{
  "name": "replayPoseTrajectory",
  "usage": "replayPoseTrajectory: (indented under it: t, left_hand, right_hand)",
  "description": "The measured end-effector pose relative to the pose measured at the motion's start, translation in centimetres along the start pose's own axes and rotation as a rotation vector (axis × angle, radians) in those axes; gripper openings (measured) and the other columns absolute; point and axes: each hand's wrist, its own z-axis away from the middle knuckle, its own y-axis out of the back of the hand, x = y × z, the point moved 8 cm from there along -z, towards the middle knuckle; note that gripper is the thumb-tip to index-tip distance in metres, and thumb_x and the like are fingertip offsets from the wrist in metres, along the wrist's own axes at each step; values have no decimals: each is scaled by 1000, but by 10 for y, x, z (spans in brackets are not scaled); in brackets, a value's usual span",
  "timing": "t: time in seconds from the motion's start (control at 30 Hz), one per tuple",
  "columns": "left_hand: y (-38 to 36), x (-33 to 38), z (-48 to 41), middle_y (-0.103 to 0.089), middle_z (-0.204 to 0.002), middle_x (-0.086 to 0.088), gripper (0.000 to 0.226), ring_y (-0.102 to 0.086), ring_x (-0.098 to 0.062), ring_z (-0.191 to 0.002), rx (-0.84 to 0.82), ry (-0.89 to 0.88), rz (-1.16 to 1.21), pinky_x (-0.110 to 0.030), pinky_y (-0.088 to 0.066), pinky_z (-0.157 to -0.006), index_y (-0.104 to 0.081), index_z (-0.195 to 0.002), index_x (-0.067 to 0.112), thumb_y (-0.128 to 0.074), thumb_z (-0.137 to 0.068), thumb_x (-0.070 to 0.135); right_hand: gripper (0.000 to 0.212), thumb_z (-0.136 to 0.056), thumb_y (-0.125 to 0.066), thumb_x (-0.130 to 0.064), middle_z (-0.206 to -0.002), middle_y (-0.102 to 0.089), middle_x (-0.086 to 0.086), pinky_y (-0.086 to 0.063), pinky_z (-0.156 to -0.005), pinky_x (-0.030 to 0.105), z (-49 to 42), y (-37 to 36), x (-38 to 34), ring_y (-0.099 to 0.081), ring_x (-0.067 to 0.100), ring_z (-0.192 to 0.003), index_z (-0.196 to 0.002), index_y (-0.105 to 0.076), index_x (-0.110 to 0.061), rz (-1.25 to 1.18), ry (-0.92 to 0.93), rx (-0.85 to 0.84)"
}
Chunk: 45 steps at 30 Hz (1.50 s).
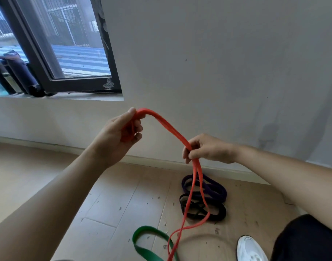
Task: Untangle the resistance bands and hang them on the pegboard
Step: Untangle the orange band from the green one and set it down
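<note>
My left hand (121, 131) and right hand (204, 149) pinch the limp, stretchy red band (169, 129) at frame centre; I judge its doubled top fold the best hold.

Four resistance bands show: one red band (167, 127), one green band (152, 242), one purple band (214, 189) and one black band (218, 213). Two hands appear, the left hand (118, 136) and the right hand (208, 149). One white shoe (250, 249) and one window (67, 44) complete the count.
</note>
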Motion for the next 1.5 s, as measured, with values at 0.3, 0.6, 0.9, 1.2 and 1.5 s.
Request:
replayPoseTrajectory:
  t: [0.3, 0.6, 0.9, 1.2, 1.5]
  left_hand:
    - [62, -24, 9, -63, -75, -1, 37, -57, -16, -75, 130, 182, -310, -31, -45, -75, -72, -105, 5, -63, -89, 37]
    - [53, -49, 18, -71, -91, -5, 75, -66, -15, -82, -213, 314, -629, -28, -51, -80, -79, -104, 13, -82, -58, 72]
    - [61, -37, 11, -69, -83, -2, 75, -63, -13, -76, -121, 191, -547, -28, -50, -80, -81, -94, 14, -85, -50, 75]
    - [64, -37, 10, -70, -83, -2, 78, -64, -12, -74, -95, 184, -513, -28, -51, -80, -81, -94, 11, -87, -48, 73]
    - [65, -38, 11, -71, -90, -4, 77, -64, -15, -80, -107, 208, -498, -30, -52, -82, -81, -96, 11, -88, -48, 71]
  right_hand:
    - [32, -107, -45, -27, -63, -52, 1, -54, -75, 31, 19, 20, -24, -54, 15, -61, -119, -67, -6, -222, 38, 120]
    - [38, -106, -44, -26, -67, -58, 7, -49, -67, 31, 29, 38, -34, -56, 19, -63, -98, -70, 1, -438, 37, 252]
    - [18, -101, -55, -13, -83, -74, 19, -58, -71, 36, 33, 43, -27, -72, 31, -76, -101, -69, -3, -308, -52, 151]
    - [16, -97, -52, -21, -84, -68, 13, -51, -83, 38, 39, 23, -32, -62, 24, -76, -90, -62, -11, -549, -89, -63]
    - [10, -84, -69, -17, -79, -64, 8, -52, -97, 46, 37, 16, -30, -63, 18, -74, -89, -69, -9, -591, -78, -139]
